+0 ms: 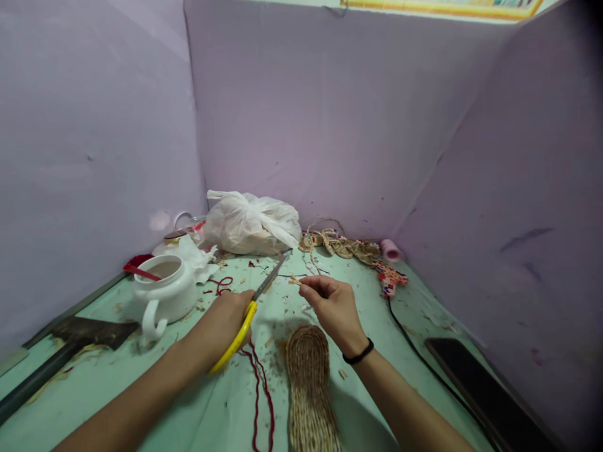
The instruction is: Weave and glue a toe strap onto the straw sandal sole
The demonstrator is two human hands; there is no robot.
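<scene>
The left hand (225, 320) has its grip closed around the yellow-handled scissors (257, 300). The yellow loop juts out below the wrist and the steel blades point away, toward the back of the table (141, 402). Just beside the blade tips, the right hand (332, 304) has its grip narrowed to a pinch, with fingertips pressed on a short pale straw strand (295, 280) held above the table. A black wristband (358, 356) circles that wrist.

Directly under and between the two forearms lies an oval woven straw sole (308, 376), flat on the pale green surface. A loose dark red yarn (258, 389) trails alongside its left edge. Straw clippings are scattered around both.

Farther out on the left stands a white ceramic pot with a handle (166, 292), with a red stick (141, 273) resting across its mouth. Nearer the edge is a dark-headed hatchet (89, 331). At the back sits a knotted white plastic bag (252, 223). To its right are a heap of braided straw rope (342, 245), a small pink spool (390, 250) and a multicoloured beaded piece (389, 278). A black cable (424, 364) runs forward from the beaded piece, past a flat dark slab (485, 389) on the right. Lilac partition walls (330, 125) enclose it all.
</scene>
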